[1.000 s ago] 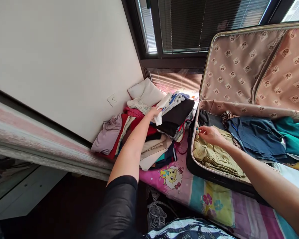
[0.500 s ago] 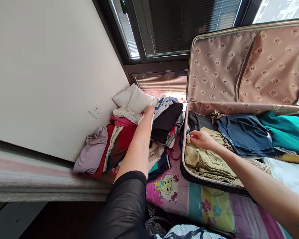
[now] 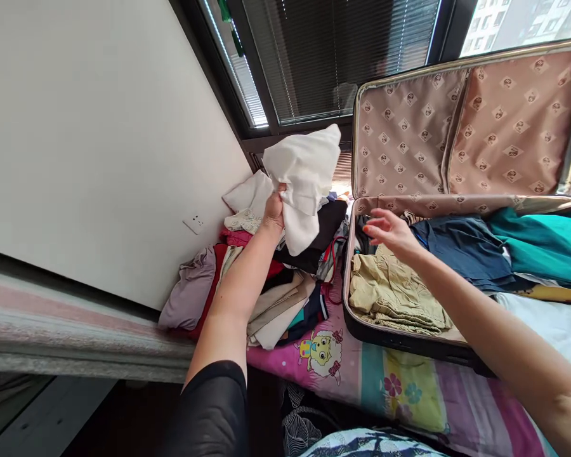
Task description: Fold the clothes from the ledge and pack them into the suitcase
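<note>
A pale wall (image 3: 90,146) fills the left side; a dark-framed window (image 3: 337,57) with blinds stands at the back; below it spreads colourful bedding (image 3: 372,374), striped and printed with flowers and a cartoon sheep. On the bedding, towards the right, lies a large suitcase (image 3: 404,143), its lid raised and its patterned pinkish lining showing; to its left, just beside it, a loose heap of clothes (image 3: 285,298) reaches across to the wall.

Inside the suitcase, a teal garment (image 3: 542,244) lies at the right; a navy garment (image 3: 461,251) lies beside it, nearer the middle; a folded khaki garment (image 3: 394,292) fills the near left corner; a white garment (image 3: 542,324) lies along the near side. In the heap, a black garment (image 3: 333,222) lies on the side by the suitcase and a lavender one (image 3: 188,289) at the wall end; a whitish pillow (image 3: 250,190) leans behind.

A white cloth (image 3: 304,165), creased and partly hanging, is held up above the heap; the left hand (image 3: 275,209) has its fingers closed on the cloth's near left edge, the thumb uppermost. The right hand (image 3: 390,231) is over the left end of the suitcase, near the khaki garment; its fingers are loosely curved and parted, with nothing between them. Smallest is a wall socket (image 3: 193,223), left of the pillow.
</note>
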`<action>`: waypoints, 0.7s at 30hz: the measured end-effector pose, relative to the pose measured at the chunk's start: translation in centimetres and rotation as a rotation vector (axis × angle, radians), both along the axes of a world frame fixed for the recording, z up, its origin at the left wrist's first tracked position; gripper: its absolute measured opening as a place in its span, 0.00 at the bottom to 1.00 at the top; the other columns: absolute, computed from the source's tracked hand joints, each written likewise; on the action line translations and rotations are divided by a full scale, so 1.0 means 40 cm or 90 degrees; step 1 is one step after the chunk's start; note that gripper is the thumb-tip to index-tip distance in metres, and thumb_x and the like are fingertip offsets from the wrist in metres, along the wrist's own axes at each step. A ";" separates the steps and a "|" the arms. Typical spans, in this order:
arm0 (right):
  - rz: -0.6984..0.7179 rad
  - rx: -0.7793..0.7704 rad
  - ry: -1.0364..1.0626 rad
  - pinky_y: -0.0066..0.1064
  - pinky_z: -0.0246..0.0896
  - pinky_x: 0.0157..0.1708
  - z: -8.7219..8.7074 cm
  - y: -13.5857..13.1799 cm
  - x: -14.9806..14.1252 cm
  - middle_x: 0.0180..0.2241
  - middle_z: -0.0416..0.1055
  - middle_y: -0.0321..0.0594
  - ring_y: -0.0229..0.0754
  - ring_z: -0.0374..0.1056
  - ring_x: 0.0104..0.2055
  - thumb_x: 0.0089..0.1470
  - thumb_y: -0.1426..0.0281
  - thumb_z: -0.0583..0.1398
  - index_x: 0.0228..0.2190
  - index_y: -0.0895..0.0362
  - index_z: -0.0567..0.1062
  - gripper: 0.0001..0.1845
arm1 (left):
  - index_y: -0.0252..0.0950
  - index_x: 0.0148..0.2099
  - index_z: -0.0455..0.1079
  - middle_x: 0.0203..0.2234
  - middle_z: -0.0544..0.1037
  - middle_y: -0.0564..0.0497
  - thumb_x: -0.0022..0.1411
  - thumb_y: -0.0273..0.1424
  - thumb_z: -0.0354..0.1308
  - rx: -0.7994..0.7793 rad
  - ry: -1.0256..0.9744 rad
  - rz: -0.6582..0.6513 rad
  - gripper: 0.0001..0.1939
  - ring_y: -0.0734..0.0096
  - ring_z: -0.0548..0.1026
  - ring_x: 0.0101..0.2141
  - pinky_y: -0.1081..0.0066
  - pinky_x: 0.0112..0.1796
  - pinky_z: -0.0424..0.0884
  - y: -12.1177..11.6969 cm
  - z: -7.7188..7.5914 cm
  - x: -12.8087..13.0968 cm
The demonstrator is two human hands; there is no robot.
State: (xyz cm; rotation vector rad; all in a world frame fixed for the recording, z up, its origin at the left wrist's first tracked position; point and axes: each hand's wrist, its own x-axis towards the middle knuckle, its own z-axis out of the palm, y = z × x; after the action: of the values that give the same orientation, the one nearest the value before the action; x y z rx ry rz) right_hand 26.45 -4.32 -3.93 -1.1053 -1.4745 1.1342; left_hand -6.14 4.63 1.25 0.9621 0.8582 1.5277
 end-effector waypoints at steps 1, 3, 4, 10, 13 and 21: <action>-0.029 0.024 0.022 0.41 0.81 0.42 0.030 0.016 0.013 0.53 0.75 0.52 0.50 0.76 0.49 0.44 0.43 0.74 0.64 0.54 0.67 0.53 | 0.35 0.55 0.76 0.43 0.85 0.46 0.71 0.48 0.62 -0.008 -0.009 -0.040 0.23 0.55 0.82 0.53 0.60 0.54 0.79 -0.026 0.013 0.048; -0.083 0.081 0.043 0.45 0.80 0.50 0.096 0.046 0.045 0.58 0.72 0.53 0.53 0.74 0.57 0.40 0.43 0.76 0.68 0.51 0.62 0.61 | 0.35 0.56 0.76 0.44 0.86 0.45 0.70 0.50 0.62 -0.020 -0.012 -0.134 0.25 0.52 0.83 0.53 0.57 0.55 0.80 -0.073 0.028 0.146; -0.098 0.110 0.051 0.47 0.79 0.53 0.128 0.058 0.062 0.58 0.72 0.52 0.54 0.73 0.58 0.39 0.44 0.77 0.69 0.50 0.60 0.63 | 0.35 0.56 0.76 0.45 0.86 0.44 0.70 0.51 0.62 -0.025 -0.008 -0.181 0.26 0.51 0.83 0.53 0.56 0.55 0.80 -0.092 0.031 0.192; -0.085 0.150 0.082 0.47 0.80 0.50 0.264 0.061 0.164 0.46 0.79 0.44 0.51 0.78 0.49 0.41 0.50 0.76 0.50 0.55 0.78 0.38 | 0.34 0.54 0.79 0.44 0.86 0.44 0.72 0.50 0.58 -0.087 0.047 -0.343 0.25 0.51 0.83 0.53 0.54 0.57 0.79 -0.131 0.032 0.375; -0.135 0.162 0.068 0.45 0.81 0.47 0.314 0.041 0.212 0.42 0.81 0.43 0.50 0.79 0.47 0.50 0.52 0.73 0.44 0.56 0.80 0.26 | 0.36 0.56 0.80 0.47 0.86 0.44 0.72 0.56 0.56 -0.057 0.063 -0.366 0.30 0.50 0.80 0.58 0.56 0.59 0.77 -0.124 0.052 0.415; -0.101 0.137 0.030 0.47 0.79 0.51 0.476 -0.039 0.291 0.35 0.80 0.42 0.43 0.77 0.39 0.51 0.73 0.75 0.36 0.62 0.80 0.13 | 0.38 0.58 0.80 0.50 0.85 0.44 0.43 0.49 0.82 0.149 0.210 -0.503 0.42 0.49 0.81 0.55 0.52 0.58 0.76 -0.121 0.145 0.485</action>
State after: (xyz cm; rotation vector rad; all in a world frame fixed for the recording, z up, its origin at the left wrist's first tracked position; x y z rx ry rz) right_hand 38.10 -5.86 15.11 -1.0200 -1.4094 0.8646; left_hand 13.25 -0.20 7.05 1.5283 0.4231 0.8015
